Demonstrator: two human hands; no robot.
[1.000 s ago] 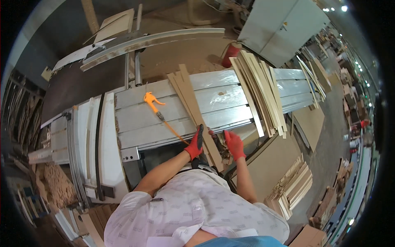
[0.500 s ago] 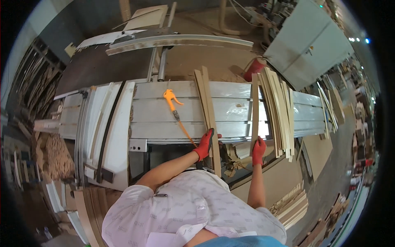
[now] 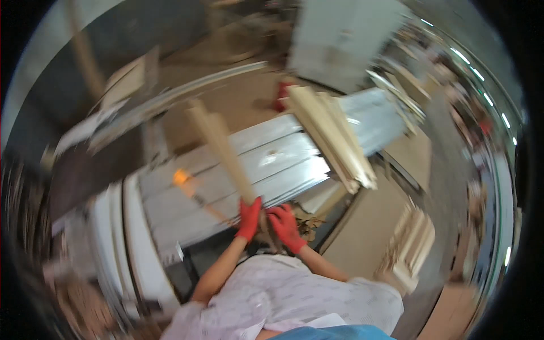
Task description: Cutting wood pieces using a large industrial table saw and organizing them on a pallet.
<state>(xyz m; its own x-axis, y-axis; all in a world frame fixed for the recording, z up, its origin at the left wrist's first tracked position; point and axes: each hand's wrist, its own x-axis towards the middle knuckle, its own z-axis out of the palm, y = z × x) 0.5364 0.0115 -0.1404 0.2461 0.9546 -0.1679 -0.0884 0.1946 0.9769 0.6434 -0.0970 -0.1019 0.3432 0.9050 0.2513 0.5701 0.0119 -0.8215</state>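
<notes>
A few long, thin wooden strips (image 3: 224, 153) lie together across the metal table, their near ends reaching toward my shirt. My left hand (image 3: 249, 218), in a red glove, is closed around them near the table's front edge. Close beside it, my right hand (image 3: 286, 228), also red-gloved, has its fingers curled at the strips' right edge below the left hand. Motion blur softens the fingertips and the strips' far ends. An orange air blow gun (image 3: 182, 177) with its hose lies on the table left of the strips.
The slatted metal table (image 3: 272, 161) bears a pile of pale wooden strips (image 3: 328, 133) at its right. White panels (image 3: 148, 221) lie at the left. A stack of short boards (image 3: 405, 246) rests on a brown sheet (image 3: 362, 232). A grey cabinet (image 3: 337, 45) stands beyond.
My view has turned to the right. My right hand has moved left, from a separate strip near the pile to beside my left hand at the held strips.
</notes>
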